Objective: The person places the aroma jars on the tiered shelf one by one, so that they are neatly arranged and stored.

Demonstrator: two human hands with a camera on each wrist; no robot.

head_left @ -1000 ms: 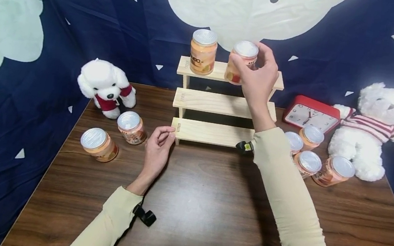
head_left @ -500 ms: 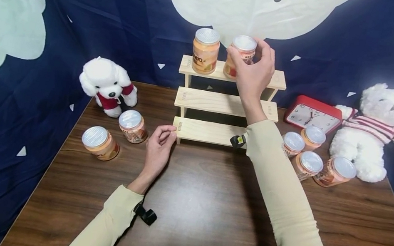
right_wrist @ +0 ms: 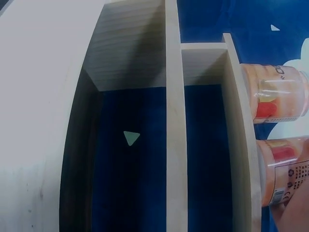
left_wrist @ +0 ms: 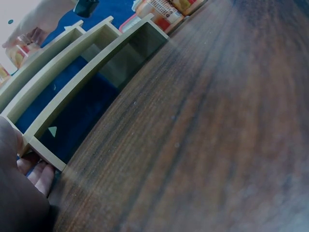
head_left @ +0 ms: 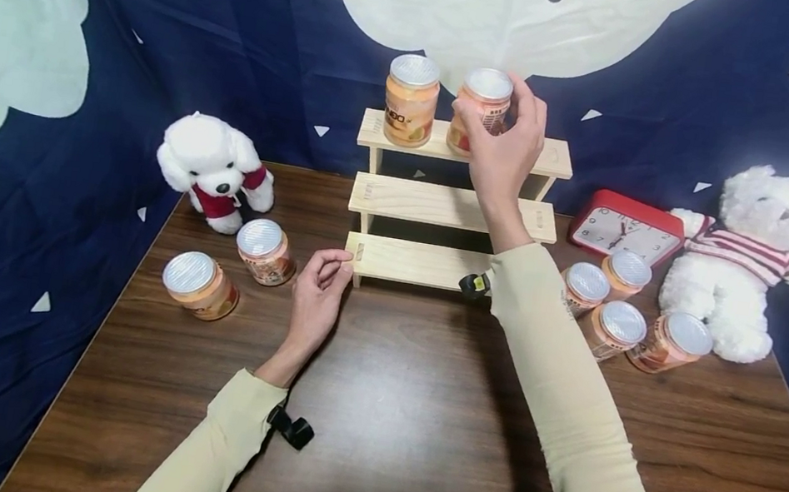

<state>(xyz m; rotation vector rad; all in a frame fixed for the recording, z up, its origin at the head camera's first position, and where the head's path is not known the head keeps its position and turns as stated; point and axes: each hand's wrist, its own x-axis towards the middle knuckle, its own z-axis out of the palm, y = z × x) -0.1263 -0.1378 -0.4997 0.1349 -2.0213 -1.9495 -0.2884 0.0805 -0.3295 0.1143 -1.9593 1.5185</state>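
Right hand [head_left: 508,151] grips jar [head_left: 490,105], thumb left, fingers right, long axis upright on rack [head_left: 416,201] top, right of second jar [head_left: 410,105]; left hand [head_left: 317,294] pinches rack's bottom-left end.

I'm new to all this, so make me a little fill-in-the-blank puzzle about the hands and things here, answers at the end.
1. The right hand holds a jar at the wooden rack's ____ tier.
2. The left hand touches the rack's ____ tier.
3. Near the toy dog, exactly ____ jars stand on the table.
4. The clock's frame is coloured ____.

Missing words: top; bottom; two; red.
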